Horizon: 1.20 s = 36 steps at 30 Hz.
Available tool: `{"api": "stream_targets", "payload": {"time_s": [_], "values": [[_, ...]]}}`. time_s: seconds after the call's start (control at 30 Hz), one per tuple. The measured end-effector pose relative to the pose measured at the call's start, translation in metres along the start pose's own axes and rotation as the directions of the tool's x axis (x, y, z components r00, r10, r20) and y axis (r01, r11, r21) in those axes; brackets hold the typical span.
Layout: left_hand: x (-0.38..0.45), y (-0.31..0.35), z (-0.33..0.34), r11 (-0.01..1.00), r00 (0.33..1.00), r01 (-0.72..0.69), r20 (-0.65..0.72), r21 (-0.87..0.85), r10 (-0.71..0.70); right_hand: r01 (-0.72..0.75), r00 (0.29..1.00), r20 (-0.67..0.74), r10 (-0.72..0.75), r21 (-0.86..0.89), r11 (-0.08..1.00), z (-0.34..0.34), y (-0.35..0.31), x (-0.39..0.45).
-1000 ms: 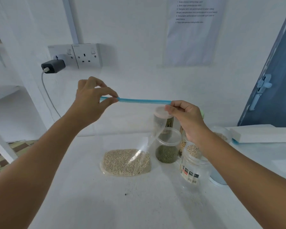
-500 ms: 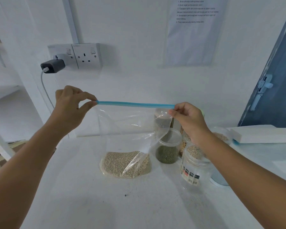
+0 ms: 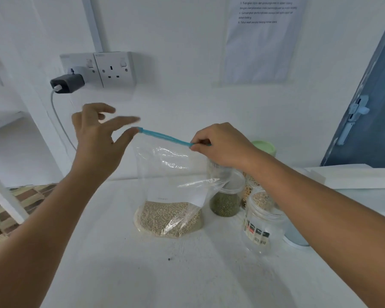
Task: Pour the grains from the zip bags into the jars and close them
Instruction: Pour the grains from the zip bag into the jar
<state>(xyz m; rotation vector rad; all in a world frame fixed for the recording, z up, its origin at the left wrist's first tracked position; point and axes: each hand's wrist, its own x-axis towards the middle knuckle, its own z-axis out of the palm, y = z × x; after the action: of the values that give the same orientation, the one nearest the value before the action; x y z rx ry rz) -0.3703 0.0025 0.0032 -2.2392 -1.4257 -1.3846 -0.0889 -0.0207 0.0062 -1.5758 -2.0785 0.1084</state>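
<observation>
Head view — left hand [image 3: 98, 141] blurred

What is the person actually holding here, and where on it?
The right hand pinches the zip bag at the right end of its blue zip strip. The left hand is open, holding nothing; its thumb is at the strip's left end.

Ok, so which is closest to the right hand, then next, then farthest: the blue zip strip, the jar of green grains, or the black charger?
From the right hand, in the head view:
1. Blue zip strip: pinched in its fingers, running left.
2. Jar of green grains: on the table, below the hand.
3. Black charger: plugged into the wall socket, far up-left.
</observation>
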Motion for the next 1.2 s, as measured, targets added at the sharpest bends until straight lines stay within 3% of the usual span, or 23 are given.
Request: {"api": "stream_targets", "payload": {"time_s": [0.13, 0.2, 0.27, 0.33, 0.47, 0.57, 0.77, 0.87, 1.0, 1.2], "values": [[-0.044, 0.036, 0.001, 0.979, 0.982, 0.132, -0.116, -0.154, -0.15, -0.057, 0.998, -0.024, 0.062, 0.169, 0.984, 0.002, -0.004, -0.003], [-0.062, 0.058, 0.006, 0.932, 0.972, 0.225, -0.006, -0.285, -0.236, -0.073, 0.997, -0.018, 0.079, 0.227, 0.971, 0.0, -0.006, -0.005], [-0.072, 0.077, 0.015, 0.802, 0.907, 0.42, 0.231, -0.425, -0.352, -0.082, 0.996, -0.01, 0.087, 0.266, 0.961, -0.003, -0.008, -0.007], [-0.073, 0.088, 0.024, 0.654, 0.817, 0.576, 0.374, -0.489, -0.44, -0.088, 0.996, 0.01, 0.089, 0.299, 0.95, -0.005, -0.011, -0.01], [-0.061, 0.088, 0.034, 0.371, 0.644, 0.746, 0.456, -0.554, -0.614, -0.094, 0.995, 0.057, 0.08, 0.333, 0.938, -0.008, -0.02, -0.017], [-0.055, 0.086, 0.036, 0.212, 0.573, 0.759, 0.476, -0.616, -0.667, -0.115, 0.991, 0.102, 0.083, 0.368, 0.923, -0.011, -0.027, -0.02], [-0.048, 0.085, 0.033, 0.184, 0.568, 0.749, 0.472, -0.637, -0.674, -0.145, 0.983, 0.166, 0.078, 0.437, 0.888, -0.017, -0.036, -0.022], [-0.051, 0.081, 0.028, 0.252, 0.619, 0.722, 0.441, -0.644, -0.65, -0.201, 0.975, 0.194, 0.109, 0.557, 0.806, -0.019, -0.037, -0.019], [-0.054, 0.067, 0.019, 0.32, 0.674, 0.691, 0.417, -0.649, -0.61, -0.198, 0.98, 0.12, 0.157, 0.657, 0.727, -0.019, -0.034, -0.009], [-0.021, 0.047, 0.001, 0.112, 0.647, 0.619, 0.424, -0.778, -0.634, -0.171, 0.959, -0.053, 0.279, 0.673, 0.719, -0.017, -0.038, 0.0]]}}
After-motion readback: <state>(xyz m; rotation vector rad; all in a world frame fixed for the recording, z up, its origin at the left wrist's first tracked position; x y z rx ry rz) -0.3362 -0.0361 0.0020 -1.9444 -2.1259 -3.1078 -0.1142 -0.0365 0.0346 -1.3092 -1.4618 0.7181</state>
